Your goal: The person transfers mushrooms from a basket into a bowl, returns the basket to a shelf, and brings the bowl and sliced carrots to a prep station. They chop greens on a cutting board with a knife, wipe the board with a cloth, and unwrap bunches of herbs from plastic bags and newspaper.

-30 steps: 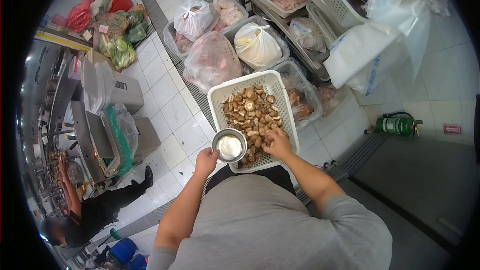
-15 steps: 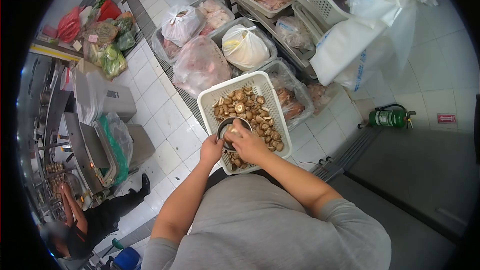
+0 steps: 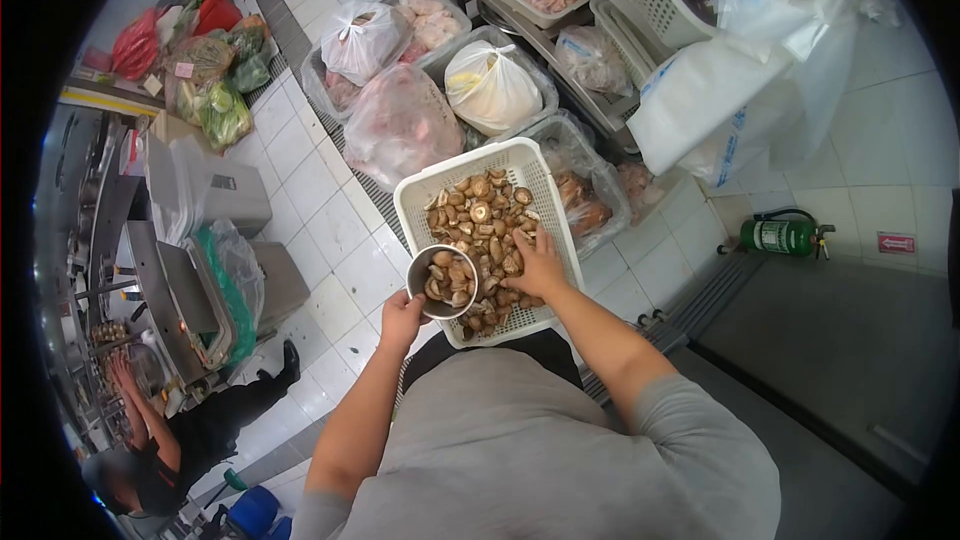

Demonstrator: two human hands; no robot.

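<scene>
A round metal bowl point(image 3: 443, 282) with several mushrooms point(image 3: 448, 278) in it is gripped at its left rim by my left hand point(image 3: 403, 318). The bowl is over the lower left part of a white perforated basket point(image 3: 416, 190), which holds many brown mushrooms point(image 3: 482, 212). My right hand point(image 3: 538, 268) rests among the mushrooms at the basket's right side, fingers spread; whatever lies under the palm is hidden.
Beyond the basket stand plastic tubs with a white bag point(image 3: 490, 90), a pinkish bag point(image 3: 405, 128) and meat point(image 3: 428, 20). Bagged vegetables point(image 3: 222, 112) are at the upper left. A person point(image 3: 170, 440) works at the left counter. A fire extinguisher point(image 3: 785, 236) is at right.
The bowl held no mushrooms a second ago and now holds several. My right hand went to the bowl, then back right to the mushrooms in the basket.
</scene>
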